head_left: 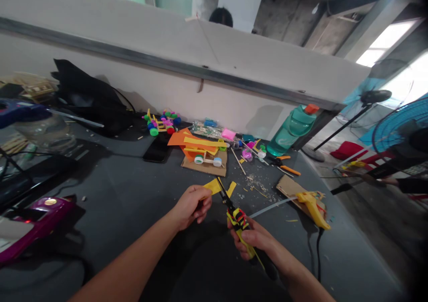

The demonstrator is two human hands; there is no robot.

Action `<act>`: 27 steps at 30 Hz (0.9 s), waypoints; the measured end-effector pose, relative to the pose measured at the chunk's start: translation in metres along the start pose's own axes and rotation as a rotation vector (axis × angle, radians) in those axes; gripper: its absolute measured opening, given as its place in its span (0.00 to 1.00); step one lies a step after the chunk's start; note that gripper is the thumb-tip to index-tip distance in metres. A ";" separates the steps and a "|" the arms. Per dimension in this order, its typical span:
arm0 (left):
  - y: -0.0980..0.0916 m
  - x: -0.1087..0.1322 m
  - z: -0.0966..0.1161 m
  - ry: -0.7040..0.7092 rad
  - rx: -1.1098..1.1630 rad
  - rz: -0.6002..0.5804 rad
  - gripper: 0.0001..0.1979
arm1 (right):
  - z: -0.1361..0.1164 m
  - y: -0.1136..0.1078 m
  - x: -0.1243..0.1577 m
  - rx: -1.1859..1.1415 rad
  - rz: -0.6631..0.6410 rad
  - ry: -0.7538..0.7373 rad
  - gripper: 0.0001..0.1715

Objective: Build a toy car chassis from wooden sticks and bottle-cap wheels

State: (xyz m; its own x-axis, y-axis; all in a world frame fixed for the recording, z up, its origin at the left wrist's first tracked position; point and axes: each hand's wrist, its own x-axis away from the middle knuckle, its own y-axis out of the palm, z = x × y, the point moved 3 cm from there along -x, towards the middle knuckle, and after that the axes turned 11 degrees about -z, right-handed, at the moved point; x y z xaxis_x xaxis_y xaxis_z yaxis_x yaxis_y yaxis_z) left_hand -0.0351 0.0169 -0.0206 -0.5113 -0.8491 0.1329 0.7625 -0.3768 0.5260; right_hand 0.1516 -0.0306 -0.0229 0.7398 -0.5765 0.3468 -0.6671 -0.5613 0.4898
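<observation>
My left hand is closed on a small yellow foam piece, pinching its left end above the dark table. My right hand grips the yellow-and-black handles of a pair of shears. The blades of the shears cross the yellow piece near its middle, splitting it into two flaps. Both forearms reach in from the bottom of the view.
A yellow glue gun lies on cardboard at right, its cord trailing down. Orange and yellow foam with bottle-cap wheels, a black phone, orange pliers, a teal bottle, scraps, a purple object and a fan surround the work.
</observation>
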 end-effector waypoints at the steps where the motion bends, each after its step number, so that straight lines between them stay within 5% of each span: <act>1: 0.000 0.000 0.000 -0.001 0.004 -0.002 0.16 | -0.001 0.002 0.001 0.008 0.005 -0.008 0.28; 27: 0.001 0.002 0.004 -0.046 0.083 -0.024 0.16 | -0.009 0.013 0.004 0.168 0.010 -0.078 0.27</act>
State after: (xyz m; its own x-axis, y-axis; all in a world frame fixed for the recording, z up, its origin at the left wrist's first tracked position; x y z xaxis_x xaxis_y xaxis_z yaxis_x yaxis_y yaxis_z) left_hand -0.0370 0.0160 -0.0167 -0.5481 -0.8216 0.1568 0.7151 -0.3631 0.5973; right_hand 0.1461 -0.0352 -0.0082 0.7282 -0.6234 0.2847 -0.6846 -0.6426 0.3440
